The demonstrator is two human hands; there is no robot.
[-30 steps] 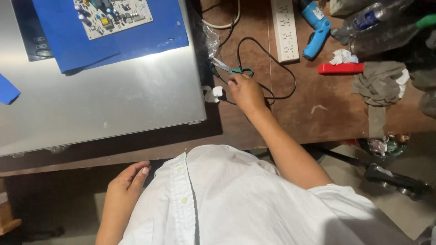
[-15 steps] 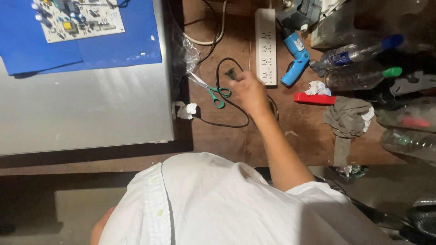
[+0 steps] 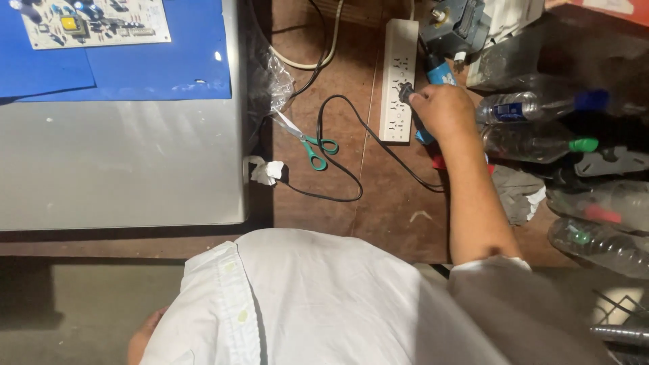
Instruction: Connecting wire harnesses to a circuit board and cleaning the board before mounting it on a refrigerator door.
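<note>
Since the earlier frame, right hand has left the green-handled scissors and now pinches a black plug at the white power strip on the brown worktop. Left hand: grip indiscernible. Risk: trailing cord snagging scissors.

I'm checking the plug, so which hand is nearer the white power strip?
Right. The right hand holds a black plug at the white power strip; the left hand hangs low beside the shirt, far from it.

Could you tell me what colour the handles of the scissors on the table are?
Green; the scissors show clearly in the head view.
</note>
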